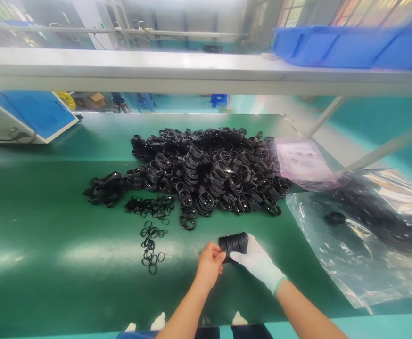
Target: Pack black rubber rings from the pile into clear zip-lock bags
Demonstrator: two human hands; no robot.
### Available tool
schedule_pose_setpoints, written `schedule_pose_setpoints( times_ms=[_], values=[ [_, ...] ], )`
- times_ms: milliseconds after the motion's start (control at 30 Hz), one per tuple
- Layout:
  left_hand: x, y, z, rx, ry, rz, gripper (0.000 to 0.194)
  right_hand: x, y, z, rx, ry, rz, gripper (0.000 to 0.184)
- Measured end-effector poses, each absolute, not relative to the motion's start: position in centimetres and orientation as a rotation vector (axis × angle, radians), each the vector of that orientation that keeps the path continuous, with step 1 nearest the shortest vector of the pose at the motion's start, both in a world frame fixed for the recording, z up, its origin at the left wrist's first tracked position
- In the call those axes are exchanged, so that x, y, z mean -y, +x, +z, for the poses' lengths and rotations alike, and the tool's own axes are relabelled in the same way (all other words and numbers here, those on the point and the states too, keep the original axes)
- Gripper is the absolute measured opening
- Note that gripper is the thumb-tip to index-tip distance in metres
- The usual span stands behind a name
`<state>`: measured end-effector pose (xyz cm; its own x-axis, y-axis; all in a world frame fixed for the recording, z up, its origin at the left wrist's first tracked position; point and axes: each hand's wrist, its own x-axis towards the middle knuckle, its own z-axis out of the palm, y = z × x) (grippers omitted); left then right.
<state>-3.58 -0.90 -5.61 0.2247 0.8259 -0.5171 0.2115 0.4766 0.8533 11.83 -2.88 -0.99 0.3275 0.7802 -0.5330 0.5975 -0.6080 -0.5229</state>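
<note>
A row of coiled black cables (233, 245), stacked face to face, is held just above or on the green mat in front of me. My right hand (257, 263), in a white glove with a green cuff, wraps around its right side with the thumb across the front. At the left end, my bare left hand (211, 262) has its fingers closed against the outermost coil. Whether a small band is between those fingers is too fine to see. Small black rubber bands (152, 249) lie loose to the left, with a denser cluster of bands (145, 205) behind them.
A large heap of coiled black cables (213, 169) covers the mat's far middle. At right lie a clear plastic bag (333, 254) with dark contents and a pinkish bag (305, 160). A white shelf (156, 70) spans above, bearing a blue bin (350, 47). A blue-and-white machine (32, 113) stands left.
</note>
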Motion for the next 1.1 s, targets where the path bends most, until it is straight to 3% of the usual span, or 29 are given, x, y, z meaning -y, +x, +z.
schedule_pose_setpoints(
  times_ms=[167, 333, 433, 533, 600, 700, 867, 933, 1000, 1100],
  values=[
    [1.0, -3.6, -5.7, -1.225, 0.998, 0.549, 0.027, 3.1, 11.4, -1.5, 1.266, -2.435, 1.128, 0.096],
    [0.9, -4.0, -5.4, -1.192, 0.981, 0.506, 0.025, 2.4, 10.5, -0.9, 1.326, -2.607, 1.070, 0.107],
    [0.9, -4.8, -4.2, -1.281, 1.177, 0.386, 0.031, 1.9, 10.2, -0.4, 1.334, -2.654, 1.085, 0.107],
    [0.8, -5.5, -3.0, -1.380, 1.594, 0.282, 0.069, 2.0, 10.0, -0.6, 1.336, -2.638, 1.075, 0.107],
    [0.6, -5.7, -2.6, -1.351, 1.771, 0.205, 0.079, 2.2, 10.1, -1.0, 1.329, -2.627, 1.049, 0.107],
    [0.2, -5.5, -2.9, -1.317, 1.831, 0.155, 0.073, 2.4, 10.7, -1.5, 1.361, -2.587, 1.047, 0.102],
    [-0.3, -5.0, -3.3, -1.348, 1.810, 0.144, 0.071, 1.4, 12.6, -0.4, 1.442, -2.577, 1.081, 0.063],
    [-0.3, -5.0, -3.3, -1.354, 1.803, 0.132, 0.071, 0.9, 12.6, 0.1, 1.445, -2.588, 1.079, 0.058],
    [-0.3, -4.9, -3.3, -1.364, 1.806, 0.132, 0.071, 0.8, 11.8, 0.4, 1.449, -2.592, 1.070, 0.062],
    [-0.2, -4.9, -3.6, -1.379, 1.820, 0.139, 0.071, 1.1, 9.7, 0.2, 1.434, -2.661, 0.970, 0.089]
  ],
)
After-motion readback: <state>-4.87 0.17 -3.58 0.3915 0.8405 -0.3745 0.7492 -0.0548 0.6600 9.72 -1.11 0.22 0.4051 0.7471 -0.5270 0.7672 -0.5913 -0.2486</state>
